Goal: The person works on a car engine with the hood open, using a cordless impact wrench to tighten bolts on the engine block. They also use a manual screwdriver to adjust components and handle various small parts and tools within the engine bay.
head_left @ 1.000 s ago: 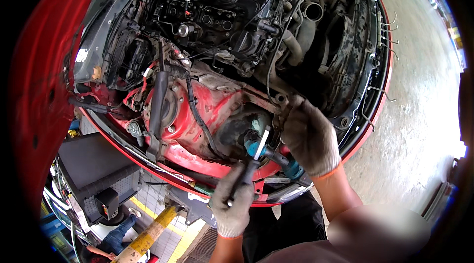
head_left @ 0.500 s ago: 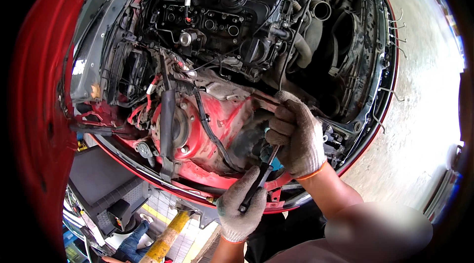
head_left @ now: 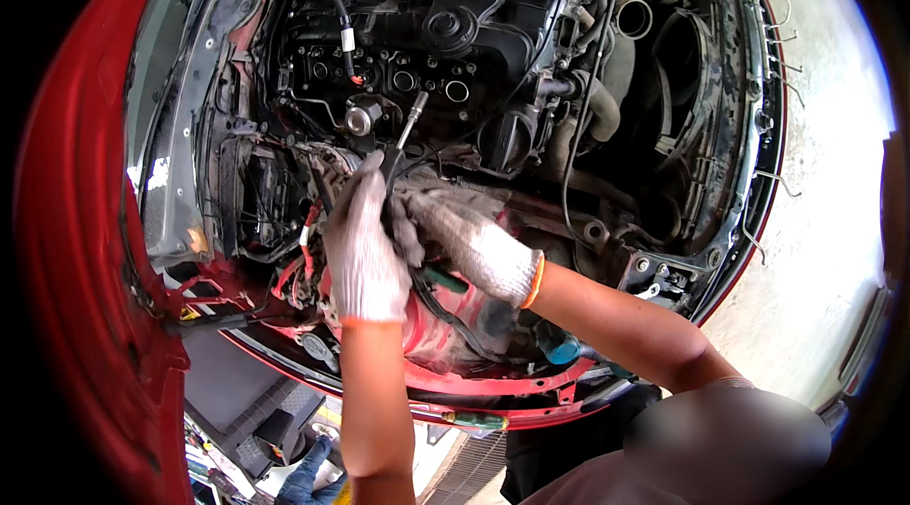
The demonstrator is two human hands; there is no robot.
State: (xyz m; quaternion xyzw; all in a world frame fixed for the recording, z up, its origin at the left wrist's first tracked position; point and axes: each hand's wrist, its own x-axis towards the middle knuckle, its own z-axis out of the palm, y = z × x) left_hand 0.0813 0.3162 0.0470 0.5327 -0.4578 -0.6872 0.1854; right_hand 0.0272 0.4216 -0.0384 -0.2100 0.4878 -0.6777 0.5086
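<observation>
Both my hands wear pale knit work gloves with orange cuffs, over the red inner fender (head_left: 431, 339). My left hand (head_left: 363, 244) is closed round the black handle of a socket driver (head_left: 394, 164). The driver's metal shaft points up and away, its socket end over the near edge of the engine (head_left: 445, 27), by the round openings in the black cover. Close against the left, my right hand (head_left: 464, 235) has its fingers curled in at the handle's lower end. What they grip is hidden. Below that hand a green handle (head_left: 444, 279) partly shows.
A silver round fitting (head_left: 360, 117) and a loose cable with an orange tip (head_left: 356, 79) are near the driver. A thin black hose (head_left: 575, 159) crosses on the right. A green-handled tool (head_left: 479, 420) lies along the front rim. The red hood or door (head_left: 76, 249) flanks the left.
Both hands have moved left and away from me, towards the engine. The socket driver now points up at the engine, with a socket end showing. My right hand has left the thin black hose.
</observation>
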